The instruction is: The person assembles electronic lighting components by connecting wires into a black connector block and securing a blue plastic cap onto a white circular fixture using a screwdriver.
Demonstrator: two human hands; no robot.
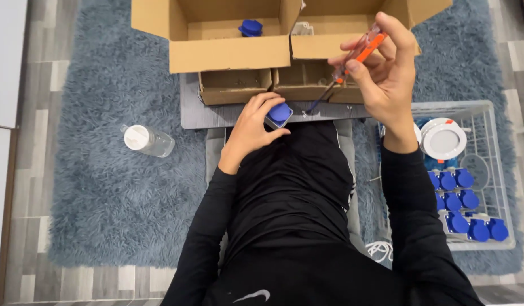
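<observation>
My left hand point(254, 126) grips a small blue-capped socket part point(279, 114) at the front edge of a grey board point(194, 113). My right hand point(384, 68) is raised and holds a screwdriver point(347, 65) with a clear orange handle. Its dark shaft slants down to the left, and the tip ends just right of the blue part, near the board's edge. I sit on the floor in black clothes, with my legs under the board.
Two open cardboard boxes point(228, 54) stand beyond the board; a blue part point(250, 27) lies in the left one. Smaller boxes point(233, 88) sit on the board. A white wire basket point(489, 141) at right holds several blue parts point(460, 198) and a round white lamp point(443, 139). A plastic bottle point(148, 140) lies on the grey rug.
</observation>
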